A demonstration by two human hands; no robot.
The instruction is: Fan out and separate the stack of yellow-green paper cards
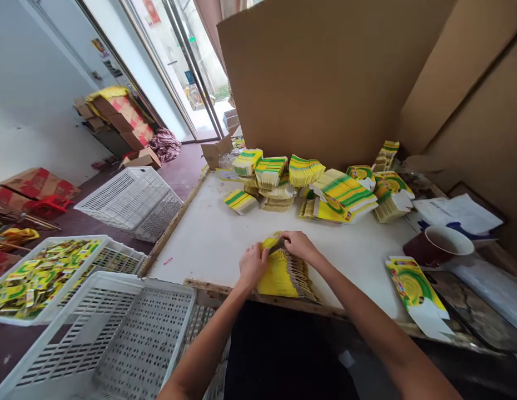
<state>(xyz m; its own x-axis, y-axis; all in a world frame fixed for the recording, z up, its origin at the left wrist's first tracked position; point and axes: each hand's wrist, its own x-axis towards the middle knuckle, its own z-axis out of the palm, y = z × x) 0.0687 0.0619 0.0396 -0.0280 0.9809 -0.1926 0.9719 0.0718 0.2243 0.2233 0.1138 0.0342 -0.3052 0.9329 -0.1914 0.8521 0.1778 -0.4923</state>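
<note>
A fanned row of flattened yellow cartons (279, 275) lies at the table's front edge, right before me. At its far end a small yellow carton (270, 242) is tilted up between my hands. My left hand (253, 263) closes on the carton's left side, thumb toward the middle. Fingers bent, my right hand (301, 245) grips around its right end, where a grey-brown inner side shows. My right fingertips are partly hidden. Bundles of yellow and green cartons (306, 169) stand stacked beyond my hands.
White plastic crates (145, 286) stand at the left, one crate (106, 242) filled with small yellow packets. At the right are a dark red cup (421, 250), papers (458, 214) and a loose printed carton (417, 286). A tall cardboard sheet (325, 83) borders the table's back.
</note>
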